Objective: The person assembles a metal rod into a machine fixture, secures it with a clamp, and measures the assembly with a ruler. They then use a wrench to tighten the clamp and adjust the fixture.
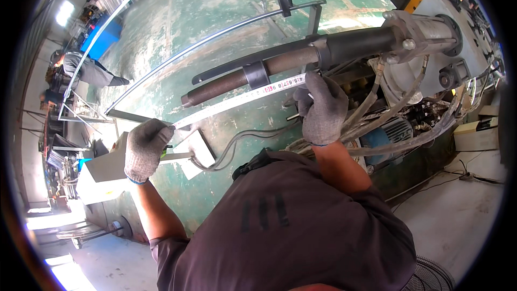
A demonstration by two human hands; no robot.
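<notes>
A white tape measure blade (237, 100) stretches between my two hands, alongside a brown threaded rod (215, 90) with a dark collar (256, 74). My left hand (146, 151), in a grey knit glove, is closed at the blade's left end. A bit of yellow-green shows beside its fingers, but the tape's case is mostly hidden. In a matching glove, my right hand (325, 109) pinches the blade's other end, just below the dark clamp (321, 53) on the rod. A short thin rod sticks out beside the right fingers.
A machine head (423, 35) with hoses (396, 105) and a blue motor (388, 132) stands at the right. A long metal rail (199, 46) runs beyond the threaded rod. Grey cables (237, 139) hang below the tape. Another person (86, 69) is at the far left.
</notes>
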